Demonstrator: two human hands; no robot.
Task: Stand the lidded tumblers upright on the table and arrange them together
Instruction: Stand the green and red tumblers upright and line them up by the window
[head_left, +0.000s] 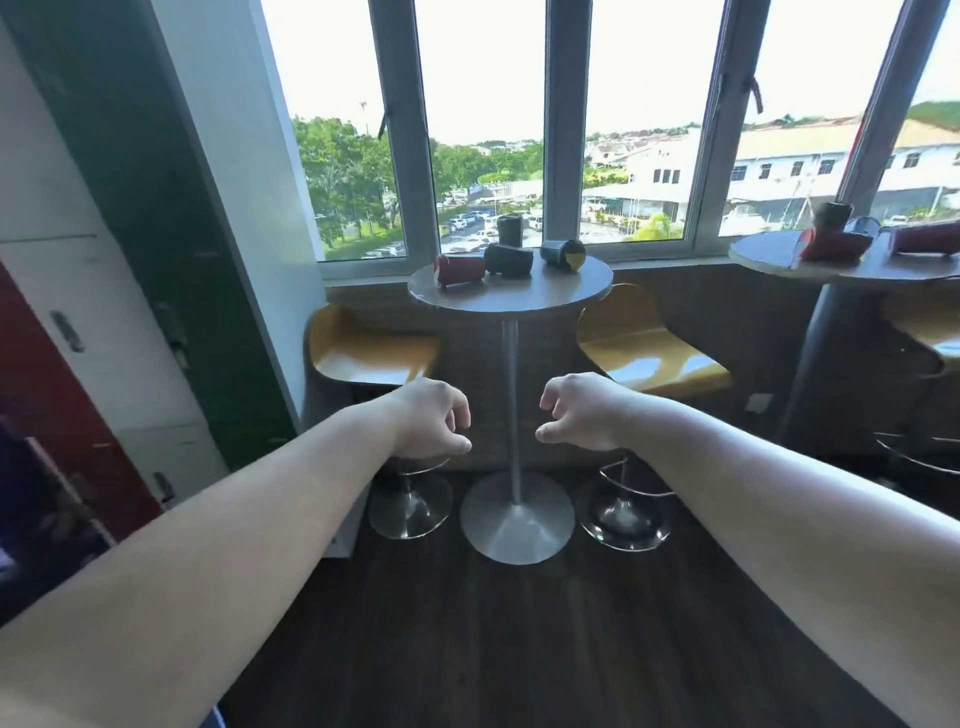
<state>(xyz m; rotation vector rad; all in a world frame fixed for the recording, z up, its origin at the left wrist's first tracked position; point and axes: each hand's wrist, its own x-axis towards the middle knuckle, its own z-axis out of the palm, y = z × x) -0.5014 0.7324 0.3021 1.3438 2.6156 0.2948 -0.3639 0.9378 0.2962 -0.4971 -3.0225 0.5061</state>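
Empty, loosely curled left hand (428, 418) and right hand (582, 413) hang far from the tumblers (509, 260).

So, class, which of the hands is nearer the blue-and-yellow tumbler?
Right. The right hand is in front of and below the blue-and-yellow tumbler; the left hand is further left.

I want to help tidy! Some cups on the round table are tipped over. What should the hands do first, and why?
Probably step closer and reach the left hand toward the red tumbler. That hand is empty and short of the round table, and the tumbler lies on its side near the left edge.
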